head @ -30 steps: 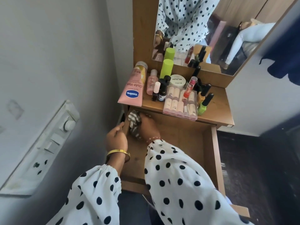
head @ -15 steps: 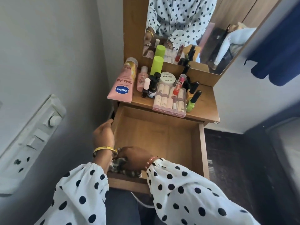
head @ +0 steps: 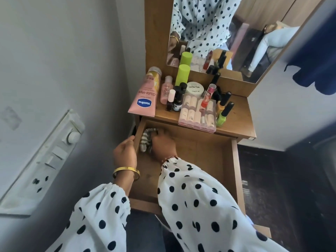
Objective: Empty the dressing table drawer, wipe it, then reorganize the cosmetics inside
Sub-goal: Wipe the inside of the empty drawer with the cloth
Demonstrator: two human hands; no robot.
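R hand on cloth, drawer back-left; grip prob. curled.

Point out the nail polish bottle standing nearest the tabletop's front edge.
The lime green nail polish, black cap, right of the clear organiser; the yellow one stands behind it.

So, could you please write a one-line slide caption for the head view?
Right hand presses striped grey cloth into open wooden drawer; left hand grips its side.
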